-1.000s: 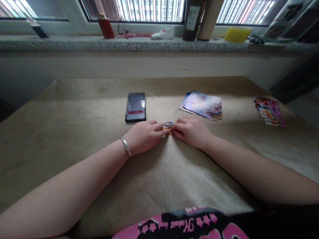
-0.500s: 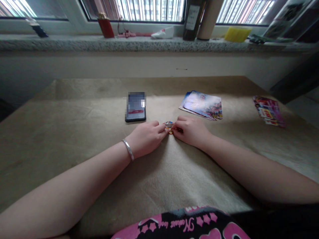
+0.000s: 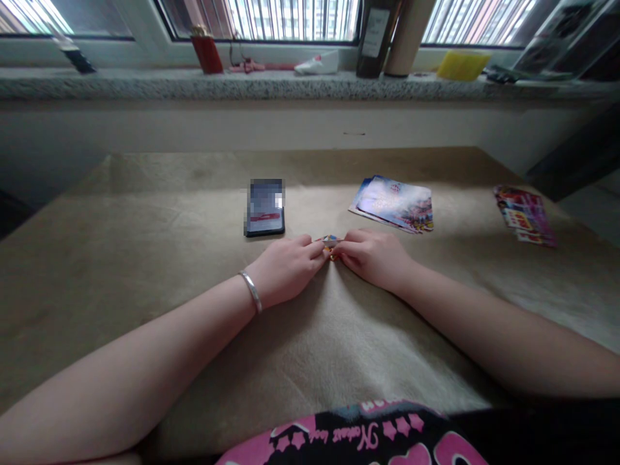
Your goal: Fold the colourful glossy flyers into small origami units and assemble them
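Observation:
Between my hands, low over the table, is a small colourful piece of folded paper (image 3: 330,241) with blue, orange and white on it. My left hand (image 3: 289,266), below a silver bangle (image 3: 250,292), pinches its left side with fingers closed. From the other side my right hand (image 3: 375,255) grips its right end between thumb and forefinger. Most of the piece is covered by my fingertips, so its full shape cannot be made out.
A phone (image 3: 265,208) lies beyond my left hand. Behind my right hand is a stack of printed cards (image 3: 394,201); red-pink cards or packets (image 3: 526,216) lie farther right. Bottles (image 3: 375,42) and a yellow block (image 3: 464,66) stand on the window sill (image 3: 271,87).
My right hand's fingers have closed in over the paper's right side, and less of its lower part shows. My left hand stays nearly in place.

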Demonstrator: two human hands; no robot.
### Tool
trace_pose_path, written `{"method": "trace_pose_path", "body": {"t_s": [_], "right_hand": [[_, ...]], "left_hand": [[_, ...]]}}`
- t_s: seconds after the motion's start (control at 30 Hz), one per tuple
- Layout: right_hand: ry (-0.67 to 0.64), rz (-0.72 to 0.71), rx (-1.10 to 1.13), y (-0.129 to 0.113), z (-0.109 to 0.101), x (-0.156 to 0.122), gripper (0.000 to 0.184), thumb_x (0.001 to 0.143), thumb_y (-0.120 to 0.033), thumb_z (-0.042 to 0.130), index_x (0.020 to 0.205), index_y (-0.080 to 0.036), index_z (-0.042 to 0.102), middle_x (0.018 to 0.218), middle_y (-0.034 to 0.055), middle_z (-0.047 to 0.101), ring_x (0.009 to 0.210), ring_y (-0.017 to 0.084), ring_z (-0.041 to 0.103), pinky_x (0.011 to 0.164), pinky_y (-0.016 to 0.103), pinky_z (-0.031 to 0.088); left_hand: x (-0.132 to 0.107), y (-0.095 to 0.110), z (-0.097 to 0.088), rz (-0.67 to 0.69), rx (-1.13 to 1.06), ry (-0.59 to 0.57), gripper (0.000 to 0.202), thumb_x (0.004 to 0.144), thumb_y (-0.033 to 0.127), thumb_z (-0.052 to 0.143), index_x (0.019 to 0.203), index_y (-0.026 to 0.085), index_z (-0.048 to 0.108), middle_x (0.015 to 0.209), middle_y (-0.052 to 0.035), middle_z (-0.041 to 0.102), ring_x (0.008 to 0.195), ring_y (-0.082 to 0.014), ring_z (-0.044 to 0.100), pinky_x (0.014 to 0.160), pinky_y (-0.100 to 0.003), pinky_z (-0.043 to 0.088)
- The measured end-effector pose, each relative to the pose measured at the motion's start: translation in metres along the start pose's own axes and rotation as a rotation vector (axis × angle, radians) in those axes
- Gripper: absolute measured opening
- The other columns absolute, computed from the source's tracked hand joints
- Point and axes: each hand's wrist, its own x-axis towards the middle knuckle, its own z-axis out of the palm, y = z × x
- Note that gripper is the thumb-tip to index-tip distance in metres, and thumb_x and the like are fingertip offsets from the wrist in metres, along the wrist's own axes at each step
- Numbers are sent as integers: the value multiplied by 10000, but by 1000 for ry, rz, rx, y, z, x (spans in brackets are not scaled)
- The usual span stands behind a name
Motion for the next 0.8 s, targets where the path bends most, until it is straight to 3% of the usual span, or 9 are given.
{"method": "trace_pose_path", "body": {"t_s": [0.23,0.43,0.53,0.8], "right_hand": [[1,-87,81,8,1,-1,232,910,-257,476,940,-255,706,925,28,691,815,160,595,619,258,347],[-4,140,268,6,5,8,143,815,-295,595,837,-180,678,777,35,652,689,138,556,627,242,380],[-38,174,351,5,6,12,113,799,-264,593,764,-177,656,729,24,623,673,132,539,618,235,375],[-61,3,195,2,5,14,207,868,-297,504,831,-164,658,824,71,631,772,175,539,667,275,355]], "left_hand": [[0,-2,-1,-20,-33,-21,254,873,153,462,1092,157,592,1021,-68,625,851,-185,563,690,-289,462],[0,-6,-1,-30,-68,10,259,830,188,514,1075,164,593,984,-61,634,859,-190,570,707,-288,475],[0,-7,1,-71,-82,35,231,858,197,482,1049,161,605,927,-58,640,838,-176,577,709,-275,476],[2,-7,3,-136,-159,48,213,859,206,481,1007,167,628,904,-57,628,829,-179,564,756,-294,485]]}}
